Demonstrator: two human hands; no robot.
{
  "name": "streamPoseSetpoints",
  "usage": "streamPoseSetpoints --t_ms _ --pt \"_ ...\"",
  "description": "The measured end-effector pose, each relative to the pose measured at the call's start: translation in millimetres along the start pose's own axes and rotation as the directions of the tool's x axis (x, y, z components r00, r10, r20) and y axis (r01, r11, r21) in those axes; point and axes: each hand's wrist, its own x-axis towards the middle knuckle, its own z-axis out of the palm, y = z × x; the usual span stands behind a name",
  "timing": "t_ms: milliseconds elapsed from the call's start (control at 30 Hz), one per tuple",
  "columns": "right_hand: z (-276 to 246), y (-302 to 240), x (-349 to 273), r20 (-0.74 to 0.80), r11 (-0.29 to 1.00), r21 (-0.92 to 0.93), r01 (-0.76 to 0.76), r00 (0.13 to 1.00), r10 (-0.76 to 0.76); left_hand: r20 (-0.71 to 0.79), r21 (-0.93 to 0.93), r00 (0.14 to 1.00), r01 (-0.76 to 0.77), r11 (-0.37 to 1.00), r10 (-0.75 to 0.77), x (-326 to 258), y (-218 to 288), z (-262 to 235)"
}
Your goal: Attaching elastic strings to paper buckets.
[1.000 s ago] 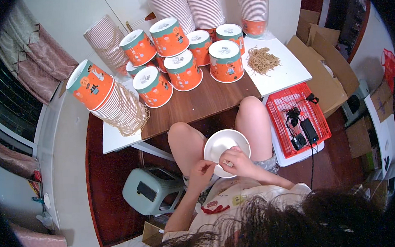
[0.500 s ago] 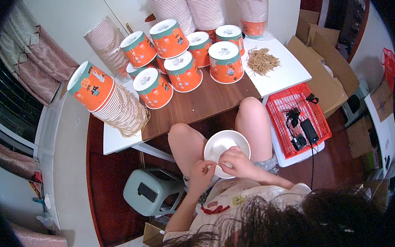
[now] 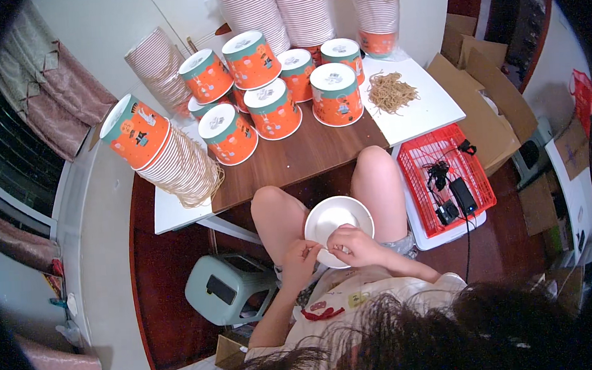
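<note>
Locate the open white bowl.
Head view: the open white bowl is below and right of centre, between the thighs, with left hand and right hand at its near side.

A round white bowl (image 3: pixel 338 215) is facing open side up between two bare legs (image 3: pixel 277 216), near center.

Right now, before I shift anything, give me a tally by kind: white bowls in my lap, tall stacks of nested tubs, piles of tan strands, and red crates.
White bowl: 1
Tall tub stacks in view: 5
Tan strand pile: 1
Red crate: 1
Total: 8
</note>
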Motion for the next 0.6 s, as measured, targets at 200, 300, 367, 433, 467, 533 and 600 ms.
streamPoseSetpoints --t_ms 200,300,367,433,467,533,600 --pt "-4.5 -7.8 0.1 0.064 0.969 0.145 -0.201 0.979 0.194 0.094 -0.011 0.983 -0.156 0.988 0.156 5.0 -5.4 -14.7" --pt "-5.5 -5.4 1.4 0.035 0.96 0.192 -0.202 0.979 0.199 0.146 0.03 0.961 -0.244 0.969 0.237 5.8 -1.9 -19.0" --pt "-7.1 -4.3 2.5 0.013 0.958 0.219 -0.184 0.982 0.186 0.132 0.078 0.956 -0.273 0.959 0.262 4.9 -6.6 -16.8" --pt "-11.8 -6.3 5.2 -0.026 0.981 0.141 -0.135 0.99 0.14 0.099 0.113 0.926 -0.375 0.92 0.365 6.7 -1.7 -12.3" --pt "-14.0 -8.2 6.4 -0.026 0.981 0.139 -0.135 0.99 0.14 0.07 0.151 0.882 -0.471 0.869 0.466 8.2 2.2 -9.8" --pt "-17.3 -11.2 7.3 -0.041 0.994 0.018 -0.104 0.994 0.104 0.078 0.191 0.894 -0.448 0.873 0.442 10.5 15.4 -6.9" --pt "-19.0 -13.0 6.8 -0.039 0.994 -0.026 -0.105 0.994 0.104 0.083 0.23 0.905 -0.425 0.875 0.417 15.4 22.3 -2.3"
